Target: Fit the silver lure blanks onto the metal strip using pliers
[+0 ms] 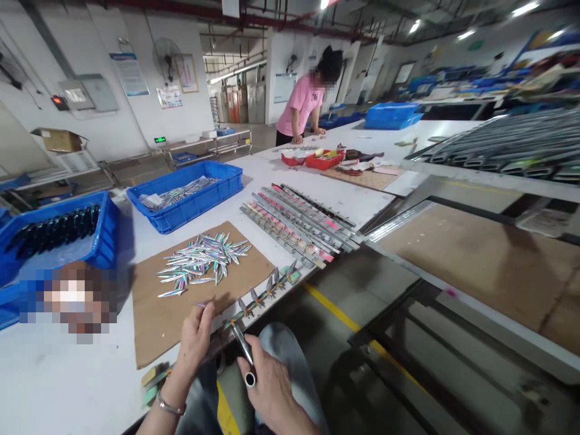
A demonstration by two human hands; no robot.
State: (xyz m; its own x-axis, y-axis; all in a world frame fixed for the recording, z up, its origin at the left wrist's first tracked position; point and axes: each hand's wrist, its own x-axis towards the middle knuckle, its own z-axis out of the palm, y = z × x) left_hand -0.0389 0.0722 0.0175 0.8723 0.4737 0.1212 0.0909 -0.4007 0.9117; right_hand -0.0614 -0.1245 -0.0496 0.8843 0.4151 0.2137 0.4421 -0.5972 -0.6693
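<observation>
My left hand (pixel 194 341) rests at the front edge of a brown cardboard sheet (pixel 158 320), pinching a thin shiny sliver at its fingertips. My right hand (pixel 269 386) grips a dark tube-shaped tool (pixel 244 353) whose tip points at a long strip (pixel 263 293) fitted with several upright shiny blades along the table edge. A pile of holographic leaf-shaped pieces (pixel 202 260) lies on the cardboard just beyond my left hand.
Several loaded metal strips (pixel 294 226) lie in rows mid-table. Blue bins (pixel 188 193) (pixel 58 235) stand at the back left. A person in a pink shirt (pixel 301 106) leans over the far table near red trays (pixel 324 160). A metal rack (pixel 507 151) fills the right.
</observation>
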